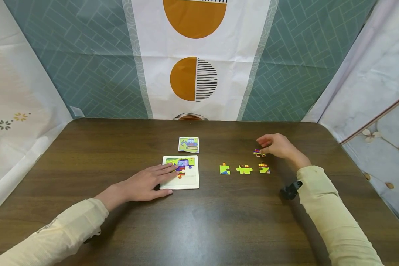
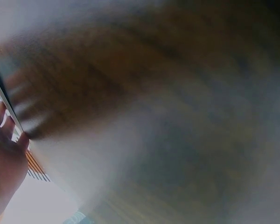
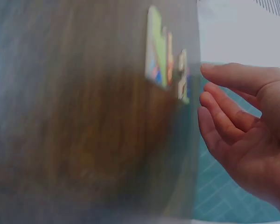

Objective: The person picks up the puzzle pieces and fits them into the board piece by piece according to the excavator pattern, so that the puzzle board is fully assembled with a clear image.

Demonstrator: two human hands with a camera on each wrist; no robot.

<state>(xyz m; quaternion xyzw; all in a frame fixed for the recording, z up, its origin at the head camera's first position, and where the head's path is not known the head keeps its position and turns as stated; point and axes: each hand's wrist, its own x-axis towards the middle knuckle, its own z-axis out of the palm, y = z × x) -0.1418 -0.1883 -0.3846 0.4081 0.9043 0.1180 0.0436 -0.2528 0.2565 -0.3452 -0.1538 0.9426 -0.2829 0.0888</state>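
Over the left edge of the puzzle tray (image 1: 193, 181), the left hand (image 1: 147, 183) is lying straight-fingered, gripping nothing; a careless shift could dislodge the fitted pieces (image 1: 187, 163). Toward the right edge of the desk (image 1: 219, 221), the right hand (image 1: 278, 146) is hovering half-open, empty, over a purple-and-yellow jigsaw piece (image 1: 256, 152); its thinness might defeat a pinch.

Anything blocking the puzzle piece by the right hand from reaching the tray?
Nothing tall stands between that puzzle piece and the tray. A flat green piece lies near the straight route; the left hand rests on the tray's left part.
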